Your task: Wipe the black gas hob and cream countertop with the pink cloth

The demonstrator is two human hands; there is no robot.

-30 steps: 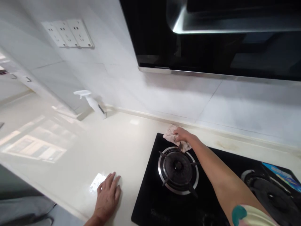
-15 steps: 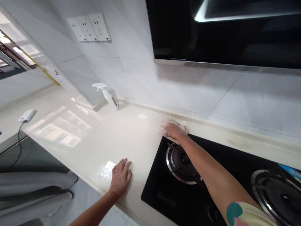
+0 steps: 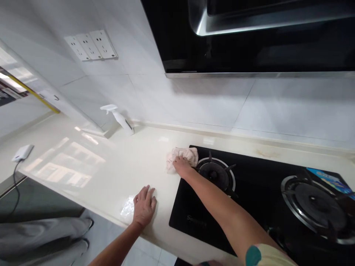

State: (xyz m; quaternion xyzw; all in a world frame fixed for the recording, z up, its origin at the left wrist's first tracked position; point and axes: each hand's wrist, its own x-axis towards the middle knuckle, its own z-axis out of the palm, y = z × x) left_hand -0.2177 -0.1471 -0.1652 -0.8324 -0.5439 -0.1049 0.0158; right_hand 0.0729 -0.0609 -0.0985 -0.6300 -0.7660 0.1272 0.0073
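Observation:
My right hand (image 3: 183,166) is closed on a crumpled pale pink cloth (image 3: 191,155), pressing it down where the cream countertop (image 3: 130,159) meets the black gas stove (image 3: 191,218). Part of the cloth lies over the stove's back left corner area, beside the left burner (image 3: 215,173). To the left of the stove, my left hand (image 3: 144,205) rests on the counter near its front edge, fingers spread and holding nothing. Farther back, a white spray bottle (image 3: 120,119) stands by the wall, apart from both hands.
A black range hood (image 3: 249,55) hangs over the stove. The right burner (image 3: 316,207) has a blue sticker (image 3: 330,181) behind it. A white device (image 3: 22,152) with a cable lies at the left. A person's grey trousers (image 3: 41,236) show at lower left.
My right hand has drawn the cloth from the strip behind the stove toward me and left, to the stove's left edge. My left hand stays on the counter. The view has shifted slightly.

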